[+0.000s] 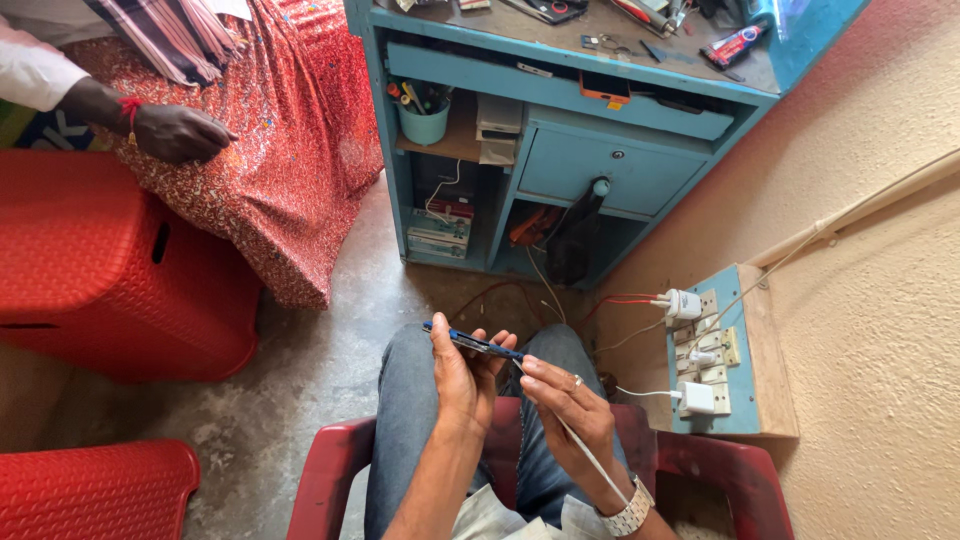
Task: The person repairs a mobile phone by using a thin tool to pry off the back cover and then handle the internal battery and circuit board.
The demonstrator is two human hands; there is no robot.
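Note:
My left hand (462, 380) grips a thin blue phone (470, 344) edge-on above my lap, its screen side turned away. My right hand (565, 400) pinches the plug end of a white cable (585, 450) right at the phone's right end. The cable trails back under my wrist, which wears a white watch (628, 515). I sit on a dark red plastic chair (330, 470) in blue jeans.
A blue switchboard (745, 400) with white chargers hangs on the right wall. A blue workbench (560, 150) with drawers and tools stands ahead. Red plastic stools (90, 260) sit at left. Another person's hand (180, 132) rests on red patterned cloth at upper left.

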